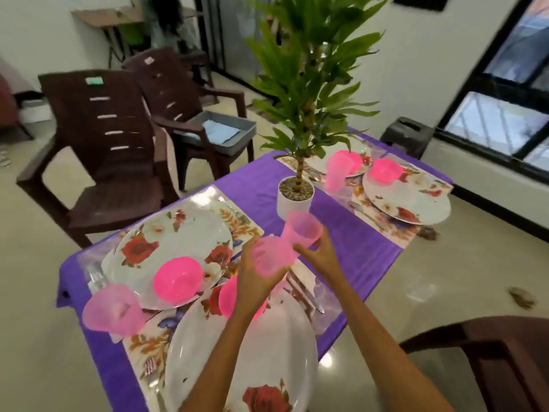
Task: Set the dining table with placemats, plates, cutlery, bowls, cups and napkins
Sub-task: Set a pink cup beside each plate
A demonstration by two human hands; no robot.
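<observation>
Curling round a pink cup (271, 258), the fingers of the left hand (254, 278) hold it above the near plate (252, 352). Just beside it, the right hand (319, 252) grips a second pink cup (303, 228) from below, the two cups close together or touching. Both hang over the purple tablecloth (350, 230), near the white plant pot (294, 197). A pink bowl (177, 279) sits on the left plate (166, 251), and another cup (113, 310) stands at the table's left corner.
</observation>
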